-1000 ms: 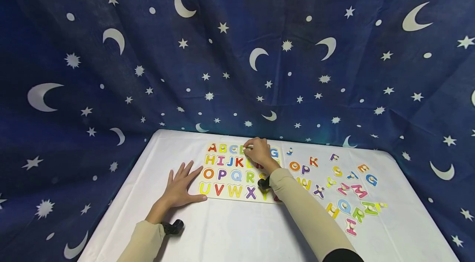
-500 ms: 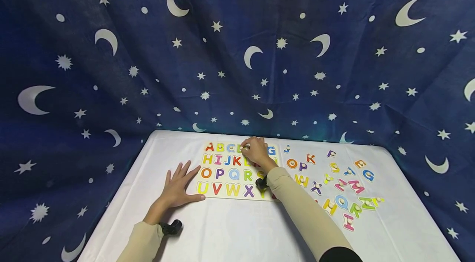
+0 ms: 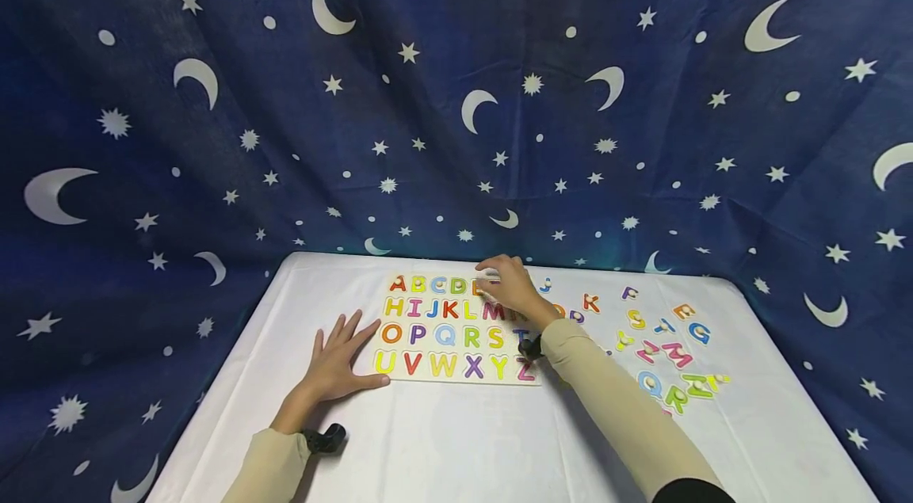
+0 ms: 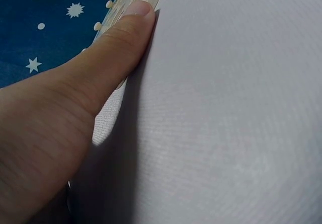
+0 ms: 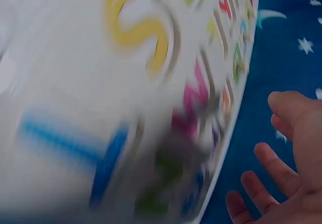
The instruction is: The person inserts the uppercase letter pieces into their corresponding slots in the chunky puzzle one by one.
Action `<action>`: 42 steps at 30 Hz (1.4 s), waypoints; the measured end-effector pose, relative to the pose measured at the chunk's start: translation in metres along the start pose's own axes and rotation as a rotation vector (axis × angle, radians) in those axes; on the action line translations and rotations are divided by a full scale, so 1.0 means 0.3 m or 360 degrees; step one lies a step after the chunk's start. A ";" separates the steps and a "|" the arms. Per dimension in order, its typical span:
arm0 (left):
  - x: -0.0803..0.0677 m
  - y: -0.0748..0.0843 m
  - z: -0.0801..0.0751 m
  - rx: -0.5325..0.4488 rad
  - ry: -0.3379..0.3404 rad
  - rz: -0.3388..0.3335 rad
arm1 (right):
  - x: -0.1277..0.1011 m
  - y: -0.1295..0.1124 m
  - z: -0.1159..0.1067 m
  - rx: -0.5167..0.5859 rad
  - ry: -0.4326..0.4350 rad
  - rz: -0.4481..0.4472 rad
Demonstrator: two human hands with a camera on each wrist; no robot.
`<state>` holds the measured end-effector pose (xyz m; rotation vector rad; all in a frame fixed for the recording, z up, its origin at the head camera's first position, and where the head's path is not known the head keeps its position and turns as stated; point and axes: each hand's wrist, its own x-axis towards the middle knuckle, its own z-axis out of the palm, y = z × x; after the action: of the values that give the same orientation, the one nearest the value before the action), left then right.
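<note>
I'm reading the letter board (image 3: 428,351): lower rows are showing O P Q R S T, then U V W X Y Z. Knobbed A piece (image 3: 398,283) and B piece (image 3: 418,284) are sitting in its top row. Left hand (image 3: 335,367) is resting at its left side, fingers spread, thumb touching the near edge. Right hand (image 3: 515,285) is hovering over its top right, fingers parted, loosely bent. K piece (image 3: 590,303), G piece (image 3: 700,333), M piece (image 3: 677,355) are lying right of the board.

Curtain (image 3: 428,119) and table (image 3: 442,451).
Curtain dark blue, creased, printed with pale moons (image 3: 467,110), stars (image 3: 532,84) and dots (image 3: 571,32); visible behind the table and to both sides. Table surface white, far corners rounded.
</note>
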<state>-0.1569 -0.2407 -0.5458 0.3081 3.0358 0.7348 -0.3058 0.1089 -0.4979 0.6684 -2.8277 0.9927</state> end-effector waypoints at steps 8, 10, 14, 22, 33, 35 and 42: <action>-0.006 -0.006 0.000 0.0013 -0.0015 -0.0024 | -0.126 0.174 -0.189 -0.0068 0.0072 0.0071; -0.007 -0.009 0.003 0.0017 -0.0009 -0.0022 | -0.167 0.228 -0.236 -0.0085 0.0115 0.0096; -0.009 -0.012 0.008 0.0019 0.0000 -0.0023 | -0.256 0.335 -0.330 -0.0136 0.0202 0.0138; -0.004 -0.001 -0.009 0.0028 -0.0041 -0.0035 | -0.425 0.490 -0.504 -0.0179 0.0269 0.0384; 0.006 0.006 -0.012 0.0028 -0.0040 -0.0024 | -0.582 0.645 -0.608 -0.0191 0.0338 0.0843; 0.006 0.007 -0.011 0.0023 -0.0042 -0.0027 | -0.598 0.667 -0.608 -0.0189 0.0328 0.0937; 0.006 0.011 -0.011 0.0034 -0.0048 -0.0041 | -0.621 0.706 -0.602 -0.0198 0.0325 0.1174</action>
<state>-0.1583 -0.2391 -0.5413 0.2767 3.0149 0.6906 -0.2408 0.4371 -0.5166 -0.5079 -2.9331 0.8611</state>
